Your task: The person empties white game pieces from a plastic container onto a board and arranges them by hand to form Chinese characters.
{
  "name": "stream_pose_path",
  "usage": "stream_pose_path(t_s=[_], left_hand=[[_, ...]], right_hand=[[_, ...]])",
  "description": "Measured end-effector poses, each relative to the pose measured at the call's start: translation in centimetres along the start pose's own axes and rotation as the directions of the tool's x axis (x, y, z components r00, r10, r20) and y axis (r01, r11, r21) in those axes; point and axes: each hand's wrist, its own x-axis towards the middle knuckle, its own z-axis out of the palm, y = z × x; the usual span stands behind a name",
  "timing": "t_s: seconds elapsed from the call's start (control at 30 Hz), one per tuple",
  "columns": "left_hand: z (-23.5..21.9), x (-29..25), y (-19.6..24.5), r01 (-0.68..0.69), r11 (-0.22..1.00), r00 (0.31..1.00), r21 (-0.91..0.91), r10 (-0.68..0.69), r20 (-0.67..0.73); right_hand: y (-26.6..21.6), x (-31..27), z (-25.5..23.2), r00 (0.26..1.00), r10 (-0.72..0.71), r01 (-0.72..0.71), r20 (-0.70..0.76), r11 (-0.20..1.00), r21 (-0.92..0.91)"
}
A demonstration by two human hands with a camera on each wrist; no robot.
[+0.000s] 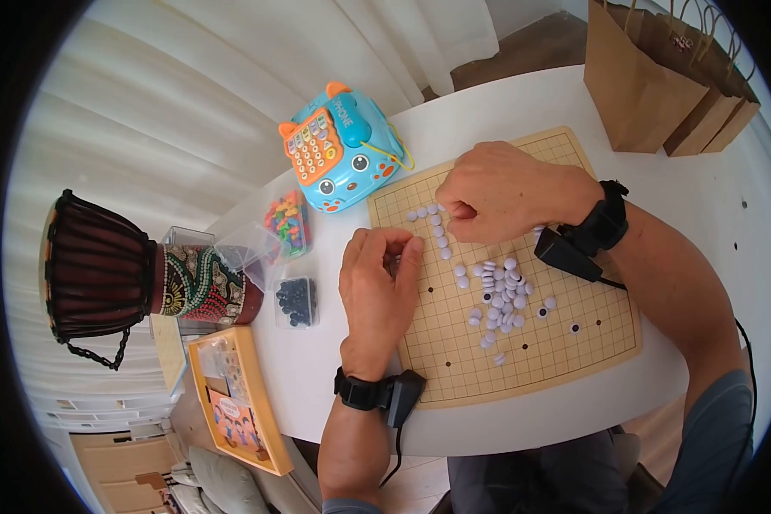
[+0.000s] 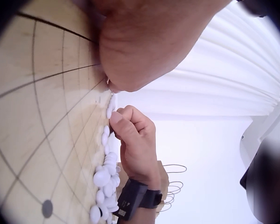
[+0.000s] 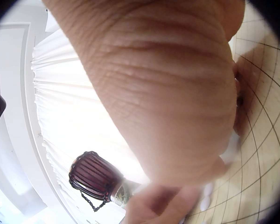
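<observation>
On the wooden grid board (image 1: 574, 351) my left hand (image 1: 377, 278) rests at the left side with bent fingers and thumb drawn together. A bit of white shows between them, as of a white go stone. Farther right and back, my right hand (image 1: 510, 193) is curled low over the board, beside an angled line of white go stones (image 1: 438, 231). Its thumb and forefinger meet right at that line in the left wrist view. Whether it holds a stone I cannot tell. A loose pile of white stones (image 1: 507, 300) lies nearer, a few showing dark centres.
Left of the board stand a clear box of black pieces (image 1: 295, 302) and a box of colourful pieces (image 1: 289, 224). A blue toy phone (image 1: 347, 154) sits behind. Beyond are a drum (image 1: 103, 265), a wooden tray (image 1: 261, 441) and paper bags (image 1: 634, 94) at the back right.
</observation>
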Motion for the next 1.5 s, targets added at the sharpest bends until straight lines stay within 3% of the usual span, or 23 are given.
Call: stream_pose_path(t_s=[0.17,0.37,0.6,0.97,1.07,1.13,1.23,1.5], left_hand=[[0.1,0.1,-0.1,-0.026,1.000,0.999,0.002,0.026,-0.024],[0.1,0.0,-0.1,0.020,1.000,1.000,-0.013,-0.020,-0.016],[-0.1,0.0,0.0,-0.068,0.998,0.998,-0.012,0.067,-0.021],[0.0,-0.1,-0.3,-0.074,0.995,0.996,-0.062,0.071,-0.050],[-0.4,-0.2,-0.2,-0.134,0.990,0.991,-0.039,0.133,-0.029],[-0.7,-0.4,0.2,-0.206,0.972,0.978,0.109,0.207,0.007],[-0.9,-0.7,0.9,-0.130,0.990,0.991,0.046,0.129,0.028],[-1.0,-0.7,0.8,-0.157,0.984,0.987,0.085,0.155,0.036]], right_hand=[[-0.4,0.3,-0.5,0.995,0.046,-0.040,0.092,0.997,-0.067],[-0.1,0.0,-0.2,1.000,0.018,-0.018,0.025,1.000,-0.002],[0.2,0.1,0.1,1.000,-0.006,0.006,0.010,1.000,-0.008],[-0.5,0.3,-0.6,0.992,0.069,-0.060,0.110,0.994,-0.087],[-0.1,0.2,0.1,1.000,-0.003,0.003,0.008,1.000,0.009],[0.1,0.2,0.1,1.000,0.001,-0.001,0.020,1.000,-0.005],[0.0,-0.1,-0.1,1.000,0.005,-0.005,0.019,1.000,-0.009],[-0.2,0.0,-0.3,0.999,0.033,-0.033,0.042,0.999,-0.018]])
